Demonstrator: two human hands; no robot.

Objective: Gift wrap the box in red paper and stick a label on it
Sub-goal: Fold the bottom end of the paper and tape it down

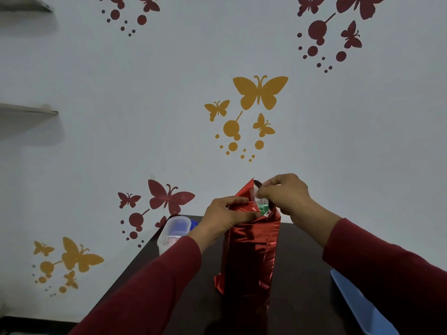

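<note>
Box (262, 209) stands upright on dark table (302, 274), sheathed in red paper (249, 257); left hand (226, 217) pinches top fold, right hand (286, 194) fingers pinch opposite flap

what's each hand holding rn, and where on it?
Left hand presses the red paper flap folded at the box's top end; right hand pinches the upper flap there.
</note>
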